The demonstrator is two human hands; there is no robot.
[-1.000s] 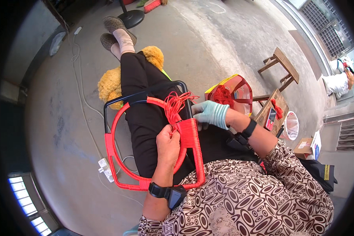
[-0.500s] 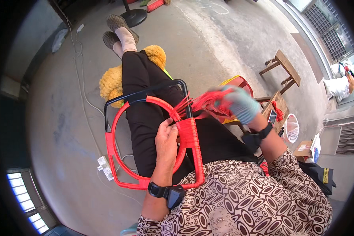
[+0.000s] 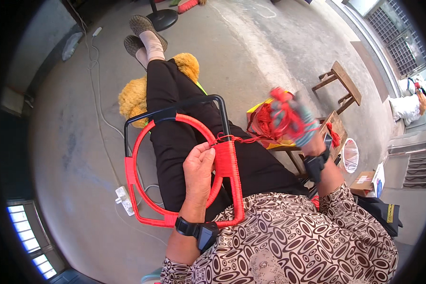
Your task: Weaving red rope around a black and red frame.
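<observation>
The rounded rectangular metal frame (image 3: 225,124) is black on its bare tubing and bright red along its tight cord wrapping (image 3: 226,158); its round inner ring (image 3: 194,122) is red with black at the top. The loose thin-cord bundle (image 3: 287,116) is red, the knitted glove (image 3: 309,134) pale teal and grey. Dark brown ovals pattern the cream long-sleeved blouse (image 3: 307,232); the cloth trousers (image 3: 168,165) are plain black.

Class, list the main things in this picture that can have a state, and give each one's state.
Black frame: partly wrapped in red
Red cord: stretched between frame and right hand
Right hand: gloved, blurred, gripping bunched cord
Left hand: bare, closed on the frame's wrapped part
Bag: open, red cord inside
Wooden stool: upright
Power strip: lying on the floor
</observation>
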